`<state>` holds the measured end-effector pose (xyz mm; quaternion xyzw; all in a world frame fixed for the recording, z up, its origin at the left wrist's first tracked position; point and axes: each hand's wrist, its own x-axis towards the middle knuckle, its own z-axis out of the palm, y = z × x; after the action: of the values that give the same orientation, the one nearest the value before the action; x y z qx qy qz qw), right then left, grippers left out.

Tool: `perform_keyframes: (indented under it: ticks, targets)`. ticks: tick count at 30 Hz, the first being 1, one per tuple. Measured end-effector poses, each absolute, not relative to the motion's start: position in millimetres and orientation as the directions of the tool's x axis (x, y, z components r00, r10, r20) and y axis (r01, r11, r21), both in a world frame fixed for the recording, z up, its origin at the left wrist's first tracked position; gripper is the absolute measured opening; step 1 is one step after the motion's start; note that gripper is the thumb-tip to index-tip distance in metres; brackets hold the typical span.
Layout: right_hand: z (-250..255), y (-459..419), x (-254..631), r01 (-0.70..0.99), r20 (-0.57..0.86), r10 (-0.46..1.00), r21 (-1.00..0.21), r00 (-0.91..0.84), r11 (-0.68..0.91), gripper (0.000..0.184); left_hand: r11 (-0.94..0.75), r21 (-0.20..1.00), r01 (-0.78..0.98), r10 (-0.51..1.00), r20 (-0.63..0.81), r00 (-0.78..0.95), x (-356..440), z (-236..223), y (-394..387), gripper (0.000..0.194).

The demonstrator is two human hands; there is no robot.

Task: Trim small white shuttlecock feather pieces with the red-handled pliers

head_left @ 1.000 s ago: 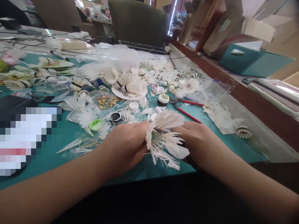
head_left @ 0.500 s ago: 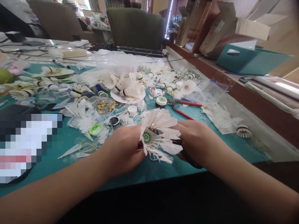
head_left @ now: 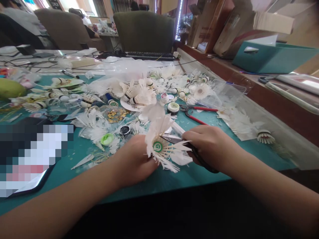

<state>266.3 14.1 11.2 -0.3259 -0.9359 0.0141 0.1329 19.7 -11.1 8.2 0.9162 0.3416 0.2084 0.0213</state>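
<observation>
A white feather shuttlecock point(head_left: 163, 151) with a green ring label inside its base faces me, its feathers spread and ragged. My left hand point(head_left: 136, 159) is closed round its cork end, which the feathers and fingers hide. Closed on black-handled scissors point(head_left: 171, 140), my right hand point(head_left: 209, 146) is just to the right of it. The scissor blades reach in among the feathers near the green ring. A cut feather piece point(head_left: 178, 128) hangs beyond the blades, close to the right hand's fingertips.
Red-handled pliers point(head_left: 196, 114) lie behind my right hand. Several shuttlecocks point(head_left: 142, 96), loose feathers and small paint pots point(head_left: 173, 108) cover the green mat point(head_left: 119, 196). A phone point(head_left: 32, 159) lies at left, a teal bin point(head_left: 274, 58) at right.
The scissor blades now show among the feathers, and a feather on the right side has come away from the shuttlecock's ring. The view has shifted slightly.
</observation>
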Motion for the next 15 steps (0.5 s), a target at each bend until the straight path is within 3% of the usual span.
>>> perform_keyframes:
  ticks: [5,15]
  targets:
    - [11.6,16.8,266.1,0.612,0.173,0.623,-0.114,-0.763,0.782,0.015,-0.750,0.395,0.531,0.656,0.338,0.675,16.7,8.6,-6.5,0.027]
    - [16.9,16.2,265.5,0.589,0.147,0.611,-0.166,-0.778,0.791,0.023,-0.741,0.451,0.497,0.656,0.332,0.677,18.4,10.5,-6.4,0.026]
